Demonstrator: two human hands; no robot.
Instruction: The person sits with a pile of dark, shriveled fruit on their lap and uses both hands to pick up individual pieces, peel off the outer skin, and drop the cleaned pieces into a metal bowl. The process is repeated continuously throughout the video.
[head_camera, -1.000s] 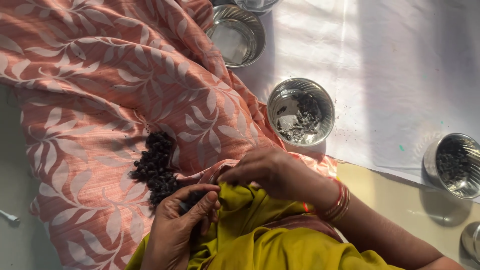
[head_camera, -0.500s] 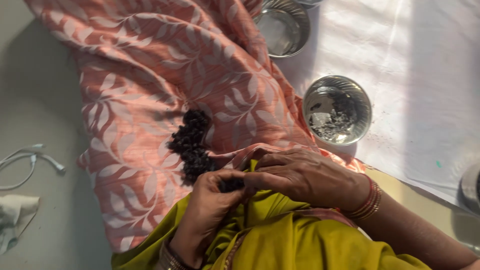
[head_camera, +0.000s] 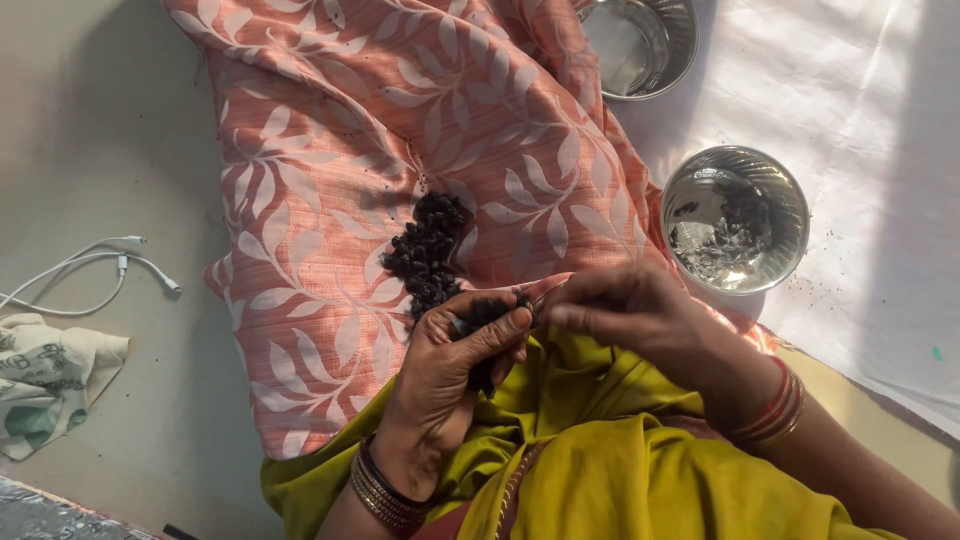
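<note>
— What have you got in your left hand (head_camera: 455, 375)?

— A small clump of dark dried berries (head_camera: 478, 318), curled into my fingers and held just above the heap of dark berries (head_camera: 428, 252) lying on the pink leaf-print cloth (head_camera: 330, 200), near its lower edge by my lap.

— And the right hand (head_camera: 630, 312)?

— Its fingertips are pinched shut on a thin pin or stem (head_camera: 548, 296) at the clump; I cannot tell which.

— How do they handle?

— I judge them light, wrinkled, a bit brittle and quick to roll. Best gripped one at a time between fingertips, gently. The steel bowl (head_camera: 735, 218) stands beyond the cloth's right edge.
</note>
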